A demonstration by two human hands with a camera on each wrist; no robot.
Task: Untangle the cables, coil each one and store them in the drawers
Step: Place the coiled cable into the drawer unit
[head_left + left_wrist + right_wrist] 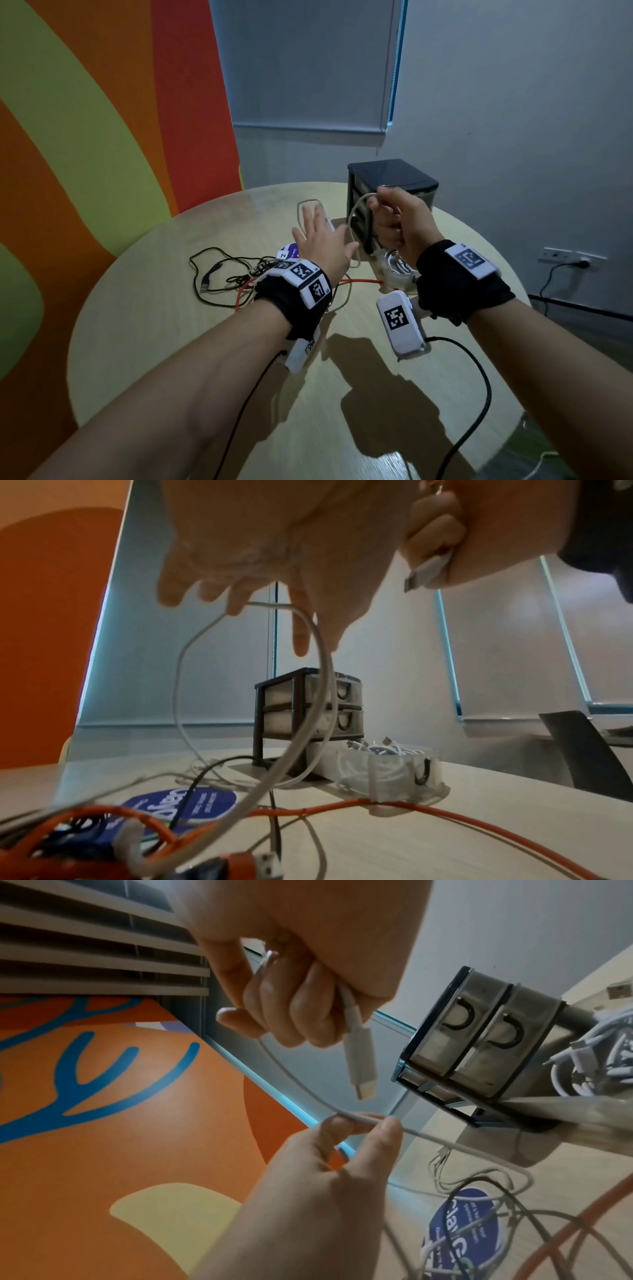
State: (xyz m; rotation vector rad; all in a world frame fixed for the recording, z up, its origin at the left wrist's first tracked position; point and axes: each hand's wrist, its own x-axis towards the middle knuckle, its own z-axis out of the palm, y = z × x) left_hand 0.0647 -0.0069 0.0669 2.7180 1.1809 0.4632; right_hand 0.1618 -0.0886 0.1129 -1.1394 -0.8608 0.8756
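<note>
Right hand (pixel 301 988) clenches thin white cable (pixel 301 1091) near its plug; left hand (pixel 329 1153) pinches it lower. Bottom clear drawer (pixel 383 775) holds coiled white cables already; approx. half the tangle, incl. orange cable (pixel 445 818) and black cable (pixel 205 270), is still left.

Pale wood-grain table (pixel 171 342), glossy plastic drawers (pixel 390 174)

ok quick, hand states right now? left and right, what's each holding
Left hand: pinches the white cable between thumb and fingertip, other fingers spread.
Right hand: closed, grips the same cable just behind its USB plug.
</note>
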